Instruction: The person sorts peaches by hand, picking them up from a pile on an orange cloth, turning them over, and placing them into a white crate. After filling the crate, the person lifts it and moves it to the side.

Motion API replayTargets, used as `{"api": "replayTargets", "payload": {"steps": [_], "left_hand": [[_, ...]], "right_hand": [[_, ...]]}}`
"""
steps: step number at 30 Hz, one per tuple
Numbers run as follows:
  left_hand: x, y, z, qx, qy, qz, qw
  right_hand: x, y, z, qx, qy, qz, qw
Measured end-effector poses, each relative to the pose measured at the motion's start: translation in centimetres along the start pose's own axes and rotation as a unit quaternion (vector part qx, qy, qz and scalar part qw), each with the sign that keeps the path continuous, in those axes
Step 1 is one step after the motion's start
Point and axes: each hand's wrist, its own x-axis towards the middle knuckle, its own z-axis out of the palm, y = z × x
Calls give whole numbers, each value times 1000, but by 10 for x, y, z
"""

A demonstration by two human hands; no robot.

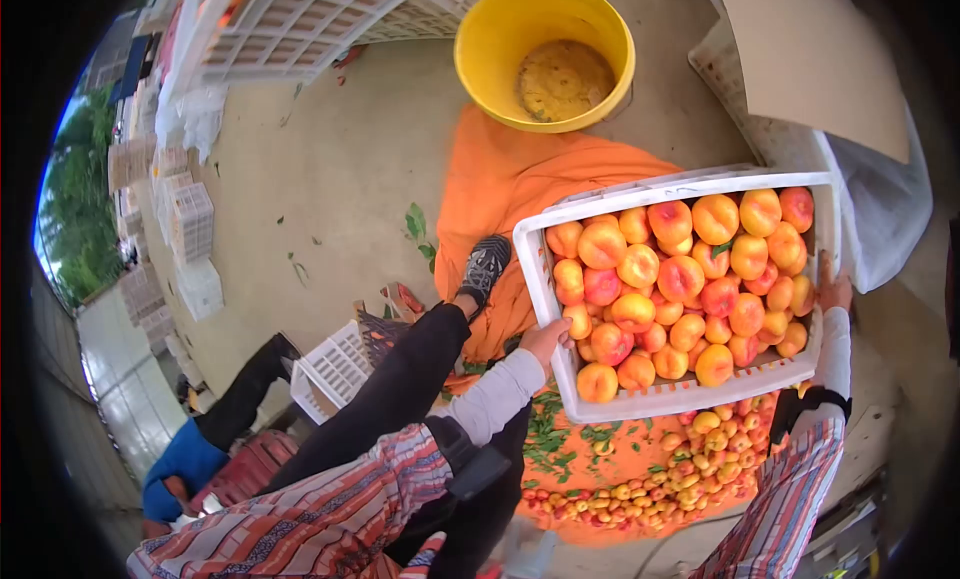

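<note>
A white plastic crate (548,306) full of orange-red peaches (681,278) is held up at the right of the view. My left hand (546,343) grips its left side, the fingers over the rim. On the crate's right side, my right hand (834,284) is closed round the edge, partly hidden by the wall. Below the crate, many more peaches (710,454) and green leaves (547,434) lie on an orange cloth (490,174) spread on the floor.
A yellow bucket (545,54) stands beyond the cloth. Crates (310,29) are at the upper left, stacked crates (190,224) farther left. Cardboard (815,59) and plastic sheeting are at the upper right. Another person (190,469) is at the lower left, near a white crate (335,369).
</note>
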Motion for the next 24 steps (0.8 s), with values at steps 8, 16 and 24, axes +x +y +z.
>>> {"api": "replayTargets", "payload": {"steps": [8,16,24], "left_hand": [[-35,90,-28,123,11,109,986],[11,134,-73,169,37,128,977],[46,111,-81,323,216,330,860]], "right_hand": [[-90,-48,17,189,-60,168,966],[-167,-94,49,204,30,138,969],[-171,-104,46,152,36,136,978]]}}
